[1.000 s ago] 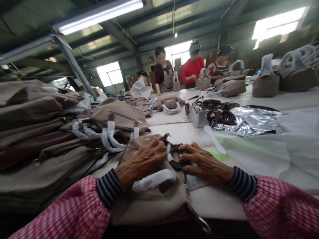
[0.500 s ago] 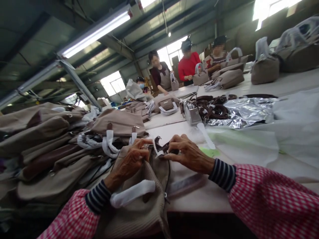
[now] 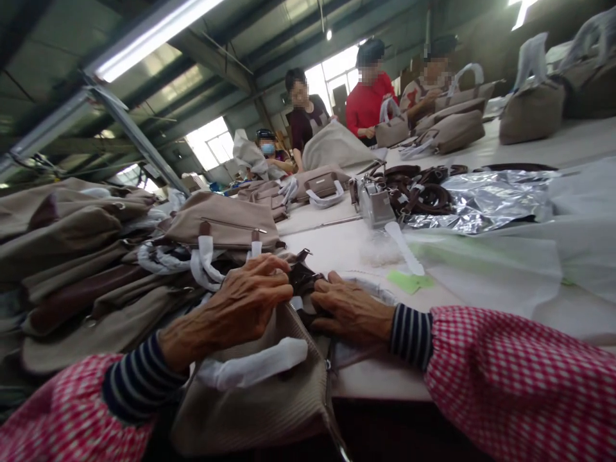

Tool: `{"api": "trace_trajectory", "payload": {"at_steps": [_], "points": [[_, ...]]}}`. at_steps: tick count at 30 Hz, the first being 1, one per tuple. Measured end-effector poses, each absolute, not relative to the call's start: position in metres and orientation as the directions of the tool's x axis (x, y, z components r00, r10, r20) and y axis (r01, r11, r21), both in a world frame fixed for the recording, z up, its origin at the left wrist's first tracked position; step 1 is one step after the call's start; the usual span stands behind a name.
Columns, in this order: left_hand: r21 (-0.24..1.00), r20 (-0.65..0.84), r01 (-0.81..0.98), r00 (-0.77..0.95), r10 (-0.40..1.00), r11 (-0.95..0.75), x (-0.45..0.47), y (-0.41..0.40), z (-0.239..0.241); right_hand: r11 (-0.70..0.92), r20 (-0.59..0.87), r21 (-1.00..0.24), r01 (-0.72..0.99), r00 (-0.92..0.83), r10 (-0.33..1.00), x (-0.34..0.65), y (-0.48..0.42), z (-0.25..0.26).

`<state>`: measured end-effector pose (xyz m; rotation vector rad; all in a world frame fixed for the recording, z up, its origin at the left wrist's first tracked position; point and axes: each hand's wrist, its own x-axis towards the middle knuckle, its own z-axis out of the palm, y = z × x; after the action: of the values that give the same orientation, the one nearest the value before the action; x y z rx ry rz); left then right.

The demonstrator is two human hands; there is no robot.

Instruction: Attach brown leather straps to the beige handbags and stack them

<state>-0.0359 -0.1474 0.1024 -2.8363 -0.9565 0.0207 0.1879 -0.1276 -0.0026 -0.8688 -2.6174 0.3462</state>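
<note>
A taupe ribbed handbag (image 3: 260,404) lies in front of me with its zipped top open, and its handle (image 3: 255,364) is wrapped in white. My left hand (image 3: 240,308) is closed at the far end of the opening, its fingers gripping the bag's edge. A folded dark brown strap (image 3: 303,274) with a metal clip pokes up between my hands at the opening. My right hand (image 3: 351,307) is bent round the lower part of the strap at the bag's mouth; its fingertips are partly hidden. The zipper pull (image 3: 328,364) hangs at the near side.
Taupe bags (image 3: 86,263) are heaped at the left. Ahead lie a coil of brown straps (image 3: 423,192), silver foil (image 3: 495,199) and a green slip (image 3: 409,281). White sheeting (image 3: 505,263) covers the right. Several people work across the table, one in red (image 3: 368,96).
My right hand has lowered the strap toward the bag's opening, and its fingers have come down with it. My left hand stays at the bag's edge. Across the table, a person has raised a pale cloth-like sheet.
</note>
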Motion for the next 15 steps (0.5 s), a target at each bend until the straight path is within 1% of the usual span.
{"api": "trace_trajectory", "payload": {"at_steps": [2,3,5,10,15], "points": [[-0.210,-0.108,0.543,0.814,0.571,-0.813,-0.028,-0.143,0.108,0.795,0.260,-0.317,0.517,-0.759,0.597,0.187,-0.128,-0.002],[-0.217,-0.167,0.522,0.813,0.558,-0.825,-0.026,-0.139,0.109,0.801,0.263,-0.305,0.516,-0.762,0.591,0.187,-0.128,-0.002],[-0.224,-0.232,0.506,0.802,0.550,-0.833,-0.028,-0.128,0.108,0.805,0.267,-0.291,0.517,-0.764,0.587,0.187,-0.128,-0.004],[-0.242,-0.286,0.503,0.780,0.556,-0.830,-0.045,-0.107,0.095,0.811,0.315,-0.300,0.503,-0.750,0.582,0.186,-0.125,-0.012],[-0.249,-0.268,0.498,0.789,0.553,-0.831,-0.060,-0.098,0.082,0.818,0.342,-0.274,0.505,-0.744,0.574,0.183,-0.125,-0.017]]}}
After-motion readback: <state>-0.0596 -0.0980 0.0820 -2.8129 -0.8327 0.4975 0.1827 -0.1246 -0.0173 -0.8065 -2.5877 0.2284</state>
